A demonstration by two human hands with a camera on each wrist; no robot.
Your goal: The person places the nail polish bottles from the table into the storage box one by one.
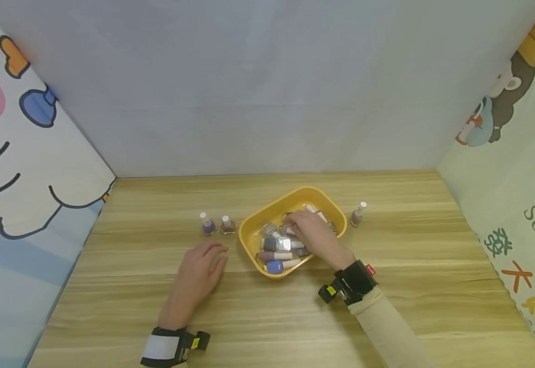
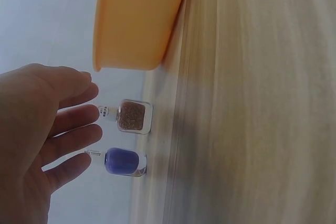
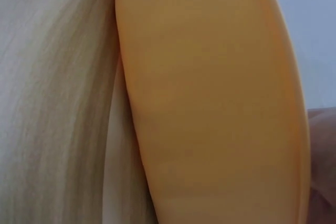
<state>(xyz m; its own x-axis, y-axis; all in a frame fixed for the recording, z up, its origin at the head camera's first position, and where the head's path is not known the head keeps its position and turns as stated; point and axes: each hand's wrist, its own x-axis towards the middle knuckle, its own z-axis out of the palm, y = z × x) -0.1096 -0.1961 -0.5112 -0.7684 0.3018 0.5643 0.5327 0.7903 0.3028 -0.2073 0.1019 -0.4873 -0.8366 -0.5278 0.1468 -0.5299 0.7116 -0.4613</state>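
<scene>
A yellow plastic basin (image 1: 254, 220) holds several nail polish bottles with white caps, among them a blue nail polish bottle (image 1: 274, 267) near its front rim. My right hand (image 1: 317, 236) reaches over the basin's right side, fingers down among the bottles. Its fingertips are hidden, so whether they pinch a bottle does not show. Left of the basin, my left hand (image 1: 197, 271) hovers with relaxed, slightly bent fingers and holds nothing. Just beyond it stand a purple nail polish bottle (image 2: 122, 161) and a brown glittery nail polish bottle (image 2: 132, 116), both upright.
Right of the basin stands a single brownish nail polish bottle (image 1: 356, 214). The wooden table (image 1: 267, 327) ends at a pale grey cloth backdrop (image 1: 267, 102). Printed cloth panels border both sides. In the right wrist view, the basin's outer wall (image 3: 210, 98) blocks most of the sight.
</scene>
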